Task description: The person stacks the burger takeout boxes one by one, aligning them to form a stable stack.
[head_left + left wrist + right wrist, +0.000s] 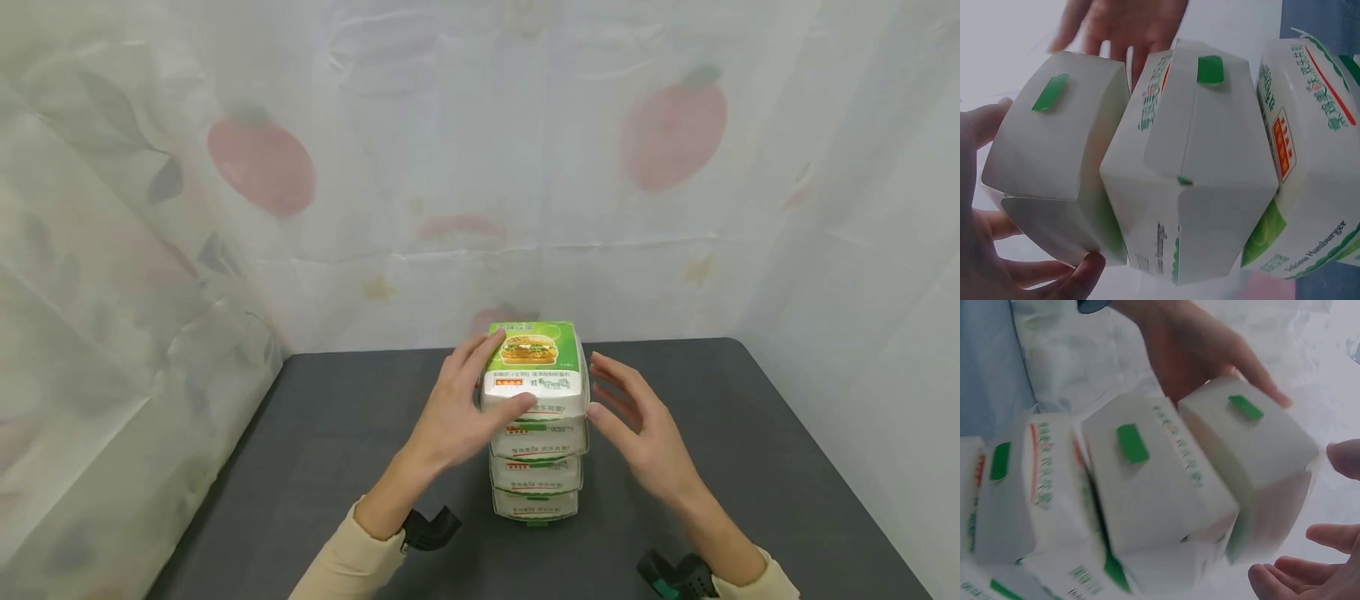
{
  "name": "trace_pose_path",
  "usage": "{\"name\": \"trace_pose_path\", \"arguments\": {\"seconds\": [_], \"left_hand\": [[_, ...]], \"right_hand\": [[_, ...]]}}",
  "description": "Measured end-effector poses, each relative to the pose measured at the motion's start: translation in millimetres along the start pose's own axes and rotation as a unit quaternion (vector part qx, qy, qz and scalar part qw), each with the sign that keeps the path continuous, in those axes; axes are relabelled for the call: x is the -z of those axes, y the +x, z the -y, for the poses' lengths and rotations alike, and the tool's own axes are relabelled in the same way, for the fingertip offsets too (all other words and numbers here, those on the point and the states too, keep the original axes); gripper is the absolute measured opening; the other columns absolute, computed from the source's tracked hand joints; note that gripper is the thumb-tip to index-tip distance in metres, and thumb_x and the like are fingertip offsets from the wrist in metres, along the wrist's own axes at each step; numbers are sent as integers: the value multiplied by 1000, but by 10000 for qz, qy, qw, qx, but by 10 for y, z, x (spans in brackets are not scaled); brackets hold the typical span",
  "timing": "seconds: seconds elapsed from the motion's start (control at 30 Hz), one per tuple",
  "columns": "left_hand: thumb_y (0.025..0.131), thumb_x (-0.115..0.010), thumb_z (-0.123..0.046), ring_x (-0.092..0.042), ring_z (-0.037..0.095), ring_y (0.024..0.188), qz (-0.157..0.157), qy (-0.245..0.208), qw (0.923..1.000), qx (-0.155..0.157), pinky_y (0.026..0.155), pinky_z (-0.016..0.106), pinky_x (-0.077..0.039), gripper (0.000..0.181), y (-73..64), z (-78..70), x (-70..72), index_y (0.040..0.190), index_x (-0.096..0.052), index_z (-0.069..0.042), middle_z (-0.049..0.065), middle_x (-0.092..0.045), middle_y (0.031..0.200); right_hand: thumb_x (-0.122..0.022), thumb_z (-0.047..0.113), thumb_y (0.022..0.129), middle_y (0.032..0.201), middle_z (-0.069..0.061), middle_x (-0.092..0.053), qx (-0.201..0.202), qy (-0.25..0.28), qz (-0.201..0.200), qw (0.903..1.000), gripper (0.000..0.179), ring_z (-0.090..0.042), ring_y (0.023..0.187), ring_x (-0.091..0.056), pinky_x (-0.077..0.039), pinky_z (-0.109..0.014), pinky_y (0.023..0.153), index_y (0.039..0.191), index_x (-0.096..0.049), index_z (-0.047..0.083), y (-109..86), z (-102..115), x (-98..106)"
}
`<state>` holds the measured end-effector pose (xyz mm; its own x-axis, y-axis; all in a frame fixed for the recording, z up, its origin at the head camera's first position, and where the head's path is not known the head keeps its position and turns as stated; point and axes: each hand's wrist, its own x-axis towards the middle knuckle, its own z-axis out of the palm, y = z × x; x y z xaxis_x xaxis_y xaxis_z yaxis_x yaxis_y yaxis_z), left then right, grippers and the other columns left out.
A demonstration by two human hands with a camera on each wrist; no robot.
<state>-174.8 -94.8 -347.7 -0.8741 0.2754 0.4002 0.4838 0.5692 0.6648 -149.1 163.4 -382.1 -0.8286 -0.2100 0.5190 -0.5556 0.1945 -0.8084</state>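
Several green-and-white cardboard hamburger boxes stand in one upright stack on the dark table. The top hamburger box (534,367) carries a burger picture on its lid. My left hand (467,408) holds this box by its left side, thumb across the front and fingers at the back left edge. In the left wrist view, the fingertips (1088,275) touch its corner. My right hand (648,437) is beside the box's right side, fingers spread and slightly bent. The right wrist view has a gap between that hand (1329,569) and the box. Lower hamburger boxes (536,475) sit slightly askew.
The dark table (360,408) extends on both sides of the stack. A pale curtain with fruit prints (465,158) hangs behind it, with more sheeting at left and right. Black wrist devices (431,529) are on both forearms.
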Motion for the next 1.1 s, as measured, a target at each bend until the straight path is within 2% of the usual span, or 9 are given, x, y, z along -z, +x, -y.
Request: {"name": "trace_pose_path", "arguments": {"seconds": [0.13, 0.23, 0.53, 0.77, 1.1], "left_hand": [[86, -76, -55, -37, 28, 137, -31, 93, 9999, -41, 99, 56, -42, 85, -10, -27, -27, 158, -38, -30, 2, -35, 159], [85, -76, -55, -37, 28, 136, -21, 134, 9999, -82, 98, 56, -42, 86, -20, -40, -34, 158, -39, -30, 3, -35, 159], [89, -76, -48, -42, 19, 132, 189, -356, 9991, -94, 97, 45, -47, 84, -50, 13, -8, 159, -35, -29, -5, -31, 162], [90, -75, -45, -50, 20, 121, 195, -472, 9986, -143, 95, 48, -46, 83, -61, 55, -7, 160, -33, -28, -5, -28, 163], [92, -74, -43, -44, 20, 130, 211, -446, 9983, -326, 97, 46, -47, 85, -61, 81, -9, 162, -29, -25, -3, -26, 164]], "right_hand": [[-58, -3, 100, 153, -13, -41, 79, 236, 94, 9996, 60, -19, 141, -43, -39, -21, 109, 156, -39, 9, 77, 53, -22], [-60, -2, 100, 152, -10, -41, 45, 257, 100, 9996, 61, -14, 140, -43, -38, -19, 108, 156, -39, 11, 107, 57, -38], [-62, -3, 98, 150, -9, -44, 14, 252, -5, 9997, 59, -13, 138, -44, -39, -18, 107, 153, -44, 10, 133, 30, -28], [-65, -2, 97, 150, -7, -44, -4, 173, -1, 9998, 61, -14, 137, -45, -39, -19, 107, 153, -45, 12, 140, 33, -37], [-66, -3, 96, 150, -6, -44, 65, 134, -12, 9999, 64, -15, 138, -44, -39, -20, 107, 153, -45, 14, 135, 28, -31]]}}
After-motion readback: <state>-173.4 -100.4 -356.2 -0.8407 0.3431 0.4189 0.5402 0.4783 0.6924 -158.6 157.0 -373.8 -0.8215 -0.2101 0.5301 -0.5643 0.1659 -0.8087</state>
